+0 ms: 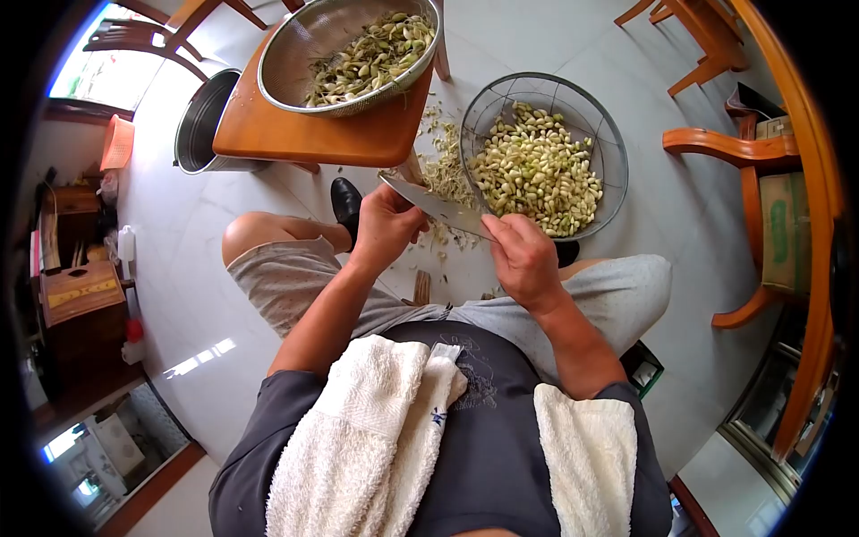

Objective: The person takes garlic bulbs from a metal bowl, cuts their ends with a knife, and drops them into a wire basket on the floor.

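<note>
Small, pale green and cream oval bulbs (537, 170) lie heaped in a round, dark-rimmed wire-mesh basket (616, 134), which stands on the glossy light-tiled floor (179, 295) beyond the person's right hand (525, 259). That hand is closed around the handle end of a knife with a broad grey metal blade (443, 208), which slants across between the two hands. The left hand (386, 228) is near the tip end of the blade, its fingers curled; what they hold, if anything, and how far they are closed cannot be told.

To the left of the basket, a silvery perforated metal colander (282, 67) sits on the orange-brown wooden chair seat (295, 139), reaching its right edge. Inside are greener bulbs with stringy stems (371, 58). Loose pale peelings (447, 170) are scattered on the floor between the chair and the basket. A dark-mouthed metal bucket (201, 125) stands beside the left edge of the seat.

A small blue emblem marks the white towel (353, 430) over the dark shirt (501, 447), which bears a thin line drawing. The brown cardboard box (785, 233) at far right has green print, too unclear to read.
</note>
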The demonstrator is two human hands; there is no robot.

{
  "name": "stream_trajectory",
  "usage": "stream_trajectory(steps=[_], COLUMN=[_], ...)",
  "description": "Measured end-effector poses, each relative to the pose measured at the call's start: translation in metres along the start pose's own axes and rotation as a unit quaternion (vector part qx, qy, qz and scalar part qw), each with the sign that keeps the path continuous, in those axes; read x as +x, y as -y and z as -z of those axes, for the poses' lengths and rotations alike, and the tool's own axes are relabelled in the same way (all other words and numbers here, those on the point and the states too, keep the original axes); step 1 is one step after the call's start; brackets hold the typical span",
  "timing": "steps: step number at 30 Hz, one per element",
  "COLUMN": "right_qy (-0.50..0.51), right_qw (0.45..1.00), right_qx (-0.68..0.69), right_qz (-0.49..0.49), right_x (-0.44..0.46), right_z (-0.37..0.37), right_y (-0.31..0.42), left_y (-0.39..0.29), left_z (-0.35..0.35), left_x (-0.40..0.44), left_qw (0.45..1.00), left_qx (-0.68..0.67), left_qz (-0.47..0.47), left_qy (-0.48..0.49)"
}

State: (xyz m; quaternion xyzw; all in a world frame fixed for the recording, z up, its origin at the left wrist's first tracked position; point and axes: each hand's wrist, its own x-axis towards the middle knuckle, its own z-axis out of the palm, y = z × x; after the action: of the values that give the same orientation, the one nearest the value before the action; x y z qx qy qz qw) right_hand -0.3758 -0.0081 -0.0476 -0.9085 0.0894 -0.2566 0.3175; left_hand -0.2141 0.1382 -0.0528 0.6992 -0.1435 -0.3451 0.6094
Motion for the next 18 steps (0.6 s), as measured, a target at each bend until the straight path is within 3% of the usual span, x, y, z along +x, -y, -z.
stream_trajectory(steps=[18], right_qy=[0.02], right_qw=[0.999], right_qx=[-0.045], right_qz=[-0.007], right_x=[-0.0005], right_z=[-0.0047], right_y=[0.0025], left_y=[0.0101], left_z=[-0.0025], left_x=[0.0004], left_qw=[0.999], left_qx=[0.018], left_qz=[-0.028], left_qy=[-0.032])
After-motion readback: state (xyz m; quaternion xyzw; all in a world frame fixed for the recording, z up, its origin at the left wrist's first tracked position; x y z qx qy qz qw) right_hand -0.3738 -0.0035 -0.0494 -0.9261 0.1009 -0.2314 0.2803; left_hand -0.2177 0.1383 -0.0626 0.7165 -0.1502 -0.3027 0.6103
